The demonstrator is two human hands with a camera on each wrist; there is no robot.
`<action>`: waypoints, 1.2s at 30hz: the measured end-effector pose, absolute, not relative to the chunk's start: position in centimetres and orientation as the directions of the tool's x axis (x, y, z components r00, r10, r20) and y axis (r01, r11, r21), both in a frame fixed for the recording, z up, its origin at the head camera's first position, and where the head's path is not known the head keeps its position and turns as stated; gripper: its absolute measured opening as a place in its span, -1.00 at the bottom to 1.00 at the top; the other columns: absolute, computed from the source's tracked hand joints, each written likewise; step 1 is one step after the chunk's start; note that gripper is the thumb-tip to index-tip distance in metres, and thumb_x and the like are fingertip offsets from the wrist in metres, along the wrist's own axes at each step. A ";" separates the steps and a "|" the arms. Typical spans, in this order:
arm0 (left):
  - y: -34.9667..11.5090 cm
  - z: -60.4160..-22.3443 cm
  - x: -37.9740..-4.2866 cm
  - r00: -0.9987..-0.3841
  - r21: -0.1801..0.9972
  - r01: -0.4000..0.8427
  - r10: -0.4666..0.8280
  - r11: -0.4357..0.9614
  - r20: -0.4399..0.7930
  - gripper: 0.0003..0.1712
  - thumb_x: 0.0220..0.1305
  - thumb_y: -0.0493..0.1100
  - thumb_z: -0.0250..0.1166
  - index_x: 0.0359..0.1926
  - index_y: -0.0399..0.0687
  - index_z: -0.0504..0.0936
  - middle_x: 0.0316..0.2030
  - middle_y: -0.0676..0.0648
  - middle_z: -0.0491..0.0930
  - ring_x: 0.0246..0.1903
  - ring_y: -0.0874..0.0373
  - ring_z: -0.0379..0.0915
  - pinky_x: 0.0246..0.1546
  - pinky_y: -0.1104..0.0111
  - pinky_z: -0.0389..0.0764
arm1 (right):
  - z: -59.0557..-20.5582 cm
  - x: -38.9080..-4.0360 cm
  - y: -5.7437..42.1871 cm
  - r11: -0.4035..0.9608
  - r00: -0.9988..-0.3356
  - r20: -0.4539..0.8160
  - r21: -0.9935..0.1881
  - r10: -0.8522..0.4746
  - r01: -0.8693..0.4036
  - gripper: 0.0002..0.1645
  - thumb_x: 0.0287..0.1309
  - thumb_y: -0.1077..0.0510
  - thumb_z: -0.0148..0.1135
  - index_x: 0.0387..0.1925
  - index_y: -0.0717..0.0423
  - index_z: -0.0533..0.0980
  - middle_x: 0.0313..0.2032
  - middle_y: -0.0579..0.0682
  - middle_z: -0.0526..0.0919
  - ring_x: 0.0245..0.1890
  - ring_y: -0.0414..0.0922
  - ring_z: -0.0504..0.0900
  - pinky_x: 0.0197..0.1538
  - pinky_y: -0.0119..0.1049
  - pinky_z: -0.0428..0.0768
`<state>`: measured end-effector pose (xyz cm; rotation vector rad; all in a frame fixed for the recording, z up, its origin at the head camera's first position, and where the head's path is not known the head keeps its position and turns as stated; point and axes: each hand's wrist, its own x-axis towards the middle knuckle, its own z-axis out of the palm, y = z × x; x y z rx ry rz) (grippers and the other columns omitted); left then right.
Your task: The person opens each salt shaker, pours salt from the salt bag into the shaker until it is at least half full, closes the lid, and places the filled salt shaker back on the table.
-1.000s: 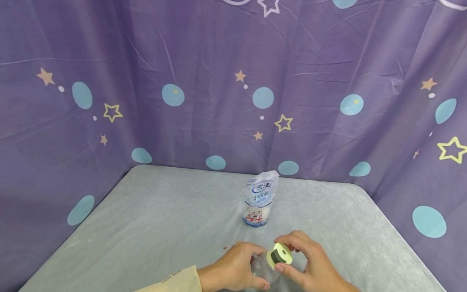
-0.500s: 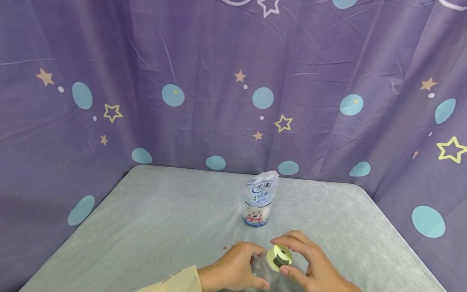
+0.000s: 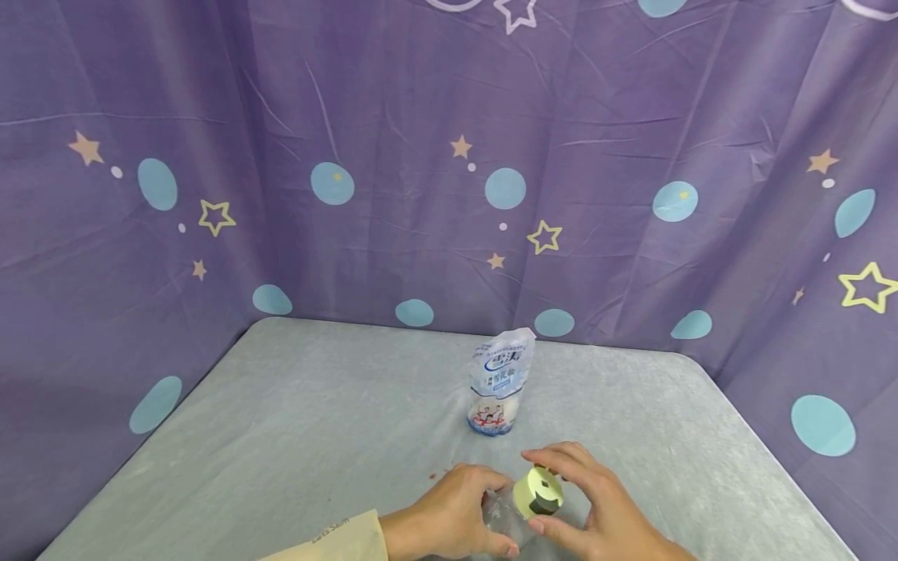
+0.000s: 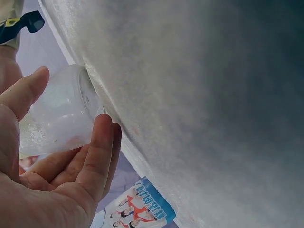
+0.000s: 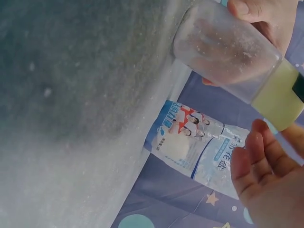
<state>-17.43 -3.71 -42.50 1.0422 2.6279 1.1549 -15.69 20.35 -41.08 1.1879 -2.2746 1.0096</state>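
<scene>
A clear bottle [image 3: 500, 520] with a pale yellow-green cap [image 3: 539, 489] stands near the front of the table, mostly between the two hands. My left hand [image 3: 452, 516] grips the bottle's body, thumb on the near side and fingers round the far side. White grains cling inside the wall of the bottle [image 5: 228, 52] in the right wrist view. At the cap, my right hand [image 3: 606, 502] pinches its sides, thumb low and index finger high. One side of the cap carries a dark patch. Behind the hands, a white-and-blue bag of salt [image 3: 500, 382] stands upright.
A pale grey cloth covers the table [image 3: 337, 405]. Small red marks [image 3: 438, 474] show on it just beyond the left hand. A purple curtain [image 3: 407, 234] with stars and blue dots closes off the back and sides.
The cap has turned on the bottle: its dark patch has swung from the left side down toward the right thumb. The right fingers have shifted slightly; the left hand and bag have stayed put.
</scene>
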 end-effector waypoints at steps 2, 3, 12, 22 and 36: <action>-3.7 -42.5 -17.4 -0.762 0.671 0.561 0.618 0.485 0.190 -0.49 -0.15 0.01 0.73 -0.10 0.25 0.76 -0.48 0.36 0.51 -0.55 0.48 0.33 -0.59 0.51 0.36 | -41.2 -15.7 20.2 0.420 -0.592 0.618 -0.420 -0.517 -0.805 -0.23 0.00 0.03 0.64 0.26 -0.09 0.51 0.05 -0.22 0.60 -0.10 -0.27 0.53 -0.13 -0.31 0.56; -3.7 -42.5 -17.4 -0.762 0.664 0.565 0.617 0.489 0.194 -0.49 -0.16 0.02 0.73 -0.11 0.26 0.76 -0.48 0.36 0.51 -0.55 0.48 0.33 -0.59 0.51 0.36 | -41.2 -15.7 20.2 0.435 -0.598 0.624 -0.414 -0.503 -0.799 -0.24 -0.04 0.00 0.66 0.22 -0.11 0.52 0.01 -0.23 0.61 -0.15 -0.28 0.52 -0.16 -0.33 0.55; -3.7 -42.6 -17.3 -0.765 0.672 0.562 0.613 0.482 0.200 -0.46 -0.18 0.00 0.73 -0.08 0.25 0.77 -0.44 0.37 0.54 -0.52 0.49 0.37 -0.57 0.53 0.41 | -41.4 -15.9 19.9 0.445 -0.601 0.655 -0.417 -0.457 -0.793 -0.44 -0.06 0.03 0.66 -0.01 -0.16 0.58 -0.26 -0.29 0.61 -0.37 -0.34 0.47 -0.30 -0.49 0.45; -3.6 -42.7 -17.4 -0.741 0.660 0.599 0.626 0.454 0.242 -0.56 -0.17 -0.01 0.73 -0.22 0.23 0.74 -0.55 0.26 0.47 -0.58 0.51 0.28 -0.63 0.54 0.35 | -41.3 -15.8 19.8 0.427 -0.556 0.683 -0.373 -0.474 -0.823 -0.43 0.00 0.12 0.62 0.05 -0.20 0.57 -0.21 -0.37 0.60 -0.32 -0.39 0.48 -0.27 -0.50 0.46; -3.7 -42.6 -17.3 -0.761 0.661 0.571 0.616 0.487 0.204 -0.54 -0.16 0.02 0.72 -0.18 0.25 0.73 -0.52 0.28 0.47 -0.55 0.48 0.32 -0.60 0.52 0.36 | -41.1 -15.7 20.3 0.348 -0.563 0.619 -0.444 -0.547 -0.826 -0.35 0.11 0.23 0.52 0.24 -0.10 0.53 -0.04 -0.26 0.60 -0.18 -0.31 0.52 -0.17 -0.37 0.56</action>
